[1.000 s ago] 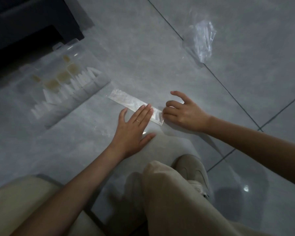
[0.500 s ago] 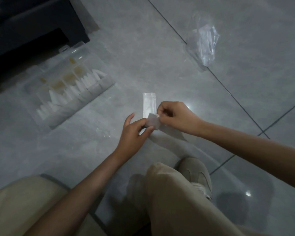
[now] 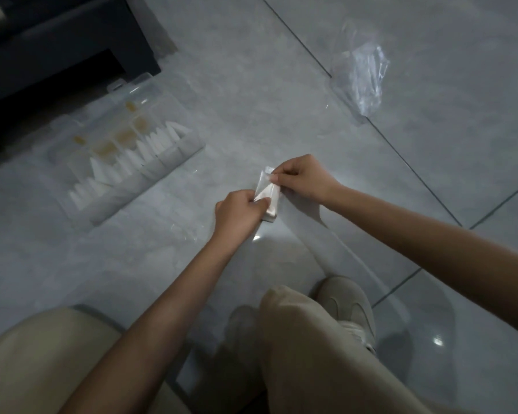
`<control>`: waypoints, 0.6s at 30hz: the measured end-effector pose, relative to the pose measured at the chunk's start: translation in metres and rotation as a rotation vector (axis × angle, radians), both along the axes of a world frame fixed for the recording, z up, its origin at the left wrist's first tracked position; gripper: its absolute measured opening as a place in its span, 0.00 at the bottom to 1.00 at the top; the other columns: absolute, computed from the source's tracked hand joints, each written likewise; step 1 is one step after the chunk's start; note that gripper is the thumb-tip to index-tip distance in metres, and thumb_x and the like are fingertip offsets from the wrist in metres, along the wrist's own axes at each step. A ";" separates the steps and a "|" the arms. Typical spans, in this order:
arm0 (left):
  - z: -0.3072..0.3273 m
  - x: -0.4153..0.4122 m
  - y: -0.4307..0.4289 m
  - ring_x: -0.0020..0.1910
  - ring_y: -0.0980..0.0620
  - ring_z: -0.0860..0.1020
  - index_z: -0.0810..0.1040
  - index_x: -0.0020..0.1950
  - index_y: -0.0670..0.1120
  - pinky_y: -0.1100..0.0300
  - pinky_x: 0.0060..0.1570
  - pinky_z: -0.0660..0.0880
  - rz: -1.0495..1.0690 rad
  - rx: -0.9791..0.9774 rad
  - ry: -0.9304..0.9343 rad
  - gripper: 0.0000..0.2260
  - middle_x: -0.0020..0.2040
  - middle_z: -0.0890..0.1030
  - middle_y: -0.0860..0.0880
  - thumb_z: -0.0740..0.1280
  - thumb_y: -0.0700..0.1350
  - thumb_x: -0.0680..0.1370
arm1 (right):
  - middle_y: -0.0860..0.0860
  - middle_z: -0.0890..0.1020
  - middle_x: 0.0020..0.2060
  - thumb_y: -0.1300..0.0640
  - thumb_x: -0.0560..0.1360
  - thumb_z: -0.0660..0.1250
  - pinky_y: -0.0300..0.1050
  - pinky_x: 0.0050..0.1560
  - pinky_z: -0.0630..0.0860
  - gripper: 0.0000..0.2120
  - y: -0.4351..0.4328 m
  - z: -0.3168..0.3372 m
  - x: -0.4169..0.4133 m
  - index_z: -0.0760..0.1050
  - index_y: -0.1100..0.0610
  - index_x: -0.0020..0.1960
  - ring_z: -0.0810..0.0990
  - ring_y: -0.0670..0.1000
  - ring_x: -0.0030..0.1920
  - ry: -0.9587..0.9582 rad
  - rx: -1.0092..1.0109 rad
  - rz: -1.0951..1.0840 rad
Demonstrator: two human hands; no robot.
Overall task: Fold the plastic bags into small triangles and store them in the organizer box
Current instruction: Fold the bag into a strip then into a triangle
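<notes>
Fingers [image 3: 259, 203] of the left hand [image 3: 237, 209] curl round the near end of the folded plastic bag [image 3: 269, 198]. The right hand [image 3: 301, 177] pinches its far end. The organizer box [image 3: 150, 186], holding white triangles [image 3: 102, 174], sits on the floor [image 3: 251, 100] to the left. A crumpled bag [image 3: 365, 76] lies far right.

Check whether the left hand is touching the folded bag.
Touching. The head view shows the left hand pinching the folded bag at its lower end, between thumb and fingers.
</notes>
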State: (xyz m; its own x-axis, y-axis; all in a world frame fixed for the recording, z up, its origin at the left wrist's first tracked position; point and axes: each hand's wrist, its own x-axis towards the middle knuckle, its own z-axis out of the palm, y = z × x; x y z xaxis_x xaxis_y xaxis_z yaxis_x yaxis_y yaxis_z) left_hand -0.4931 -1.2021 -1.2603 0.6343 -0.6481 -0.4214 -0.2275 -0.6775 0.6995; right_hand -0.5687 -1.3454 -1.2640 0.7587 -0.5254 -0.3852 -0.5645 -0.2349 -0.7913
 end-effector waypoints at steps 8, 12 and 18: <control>-0.002 -0.001 -0.013 0.42 0.46 0.76 0.77 0.41 0.44 0.55 0.48 0.60 -0.014 0.119 -0.152 0.11 0.33 0.75 0.51 0.64 0.50 0.76 | 0.44 0.79 0.31 0.57 0.76 0.66 0.34 0.30 0.68 0.06 0.008 -0.007 0.003 0.76 0.52 0.40 0.75 0.39 0.31 0.097 -0.219 -0.057; -0.001 -0.004 -0.012 0.40 0.48 0.75 0.72 0.37 0.48 0.54 0.46 0.55 -0.018 0.129 -0.203 0.09 0.32 0.74 0.52 0.64 0.49 0.76 | 0.48 0.82 0.34 0.60 0.75 0.63 0.41 0.35 0.73 0.06 0.010 -0.007 0.006 0.73 0.51 0.41 0.80 0.50 0.37 0.128 -0.230 -0.104; 0.000 0.000 -0.013 0.40 0.51 0.75 0.77 0.41 0.46 0.54 0.47 0.57 0.008 0.123 -0.116 0.08 0.33 0.75 0.53 0.66 0.50 0.75 | 0.50 0.81 0.37 0.63 0.74 0.60 0.45 0.41 0.74 0.05 0.007 -0.003 0.011 0.74 0.56 0.44 0.78 0.51 0.42 0.187 -0.257 -0.088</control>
